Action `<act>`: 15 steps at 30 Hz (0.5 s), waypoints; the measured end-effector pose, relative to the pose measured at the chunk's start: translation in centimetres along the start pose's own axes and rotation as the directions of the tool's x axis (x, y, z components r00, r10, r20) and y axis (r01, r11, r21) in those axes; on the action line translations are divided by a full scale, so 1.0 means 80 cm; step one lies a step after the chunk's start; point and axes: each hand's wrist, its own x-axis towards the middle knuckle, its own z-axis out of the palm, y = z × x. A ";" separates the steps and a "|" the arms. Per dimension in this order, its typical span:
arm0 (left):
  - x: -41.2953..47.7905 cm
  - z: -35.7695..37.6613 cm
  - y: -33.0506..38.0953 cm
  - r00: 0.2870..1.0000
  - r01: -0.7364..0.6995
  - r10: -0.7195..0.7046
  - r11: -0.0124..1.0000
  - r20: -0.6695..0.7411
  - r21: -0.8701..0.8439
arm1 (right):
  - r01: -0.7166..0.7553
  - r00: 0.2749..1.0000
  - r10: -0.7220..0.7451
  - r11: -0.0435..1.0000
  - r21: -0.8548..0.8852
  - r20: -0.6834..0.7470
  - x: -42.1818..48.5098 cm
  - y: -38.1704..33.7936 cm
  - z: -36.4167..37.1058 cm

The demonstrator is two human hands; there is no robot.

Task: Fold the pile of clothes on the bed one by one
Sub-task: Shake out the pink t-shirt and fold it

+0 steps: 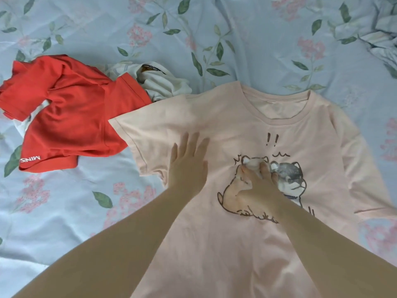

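Pale blue bedding with pink flowers and green leaves covers the bed, and a rumpled quilt is bunched in the far right corner. A pink T-shirt is spread out face up right in front of the person, collar away from them and hem towards them, with a cartoon animal print on the chest. The left hand lies flat on the shirt just inside the left sleeve, fingers straight and a little spread, gripping nothing. The right hand rests on the print, fingers fanned and pressing the cloth, with no fabric gathered in it. Off to the left a crumpled red garment lies partly over a white garment, touching the pink sleeve.
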 end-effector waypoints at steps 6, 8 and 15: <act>0.010 0.059 0.116 0.974 -0.170 0.168 0.986 0.153 -0.005 | 0.166 0.808 0.110 0.901 0.402 -0.579 -0.035 0.094 -0.077; 0.019 0.078 0.146 0.973 -0.105 0.109 0.994 0.203 -0.030 | 0.014 0.624 0.324 0.905 0.425 -0.711 -0.040 0.143 -0.092; 0.021 0.132 0.155 0.998 -0.001 -0.007 0.994 0.068 0.111 | -0.361 0.398 0.862 0.463 0.809 -0.315 -0.022 0.247 -0.085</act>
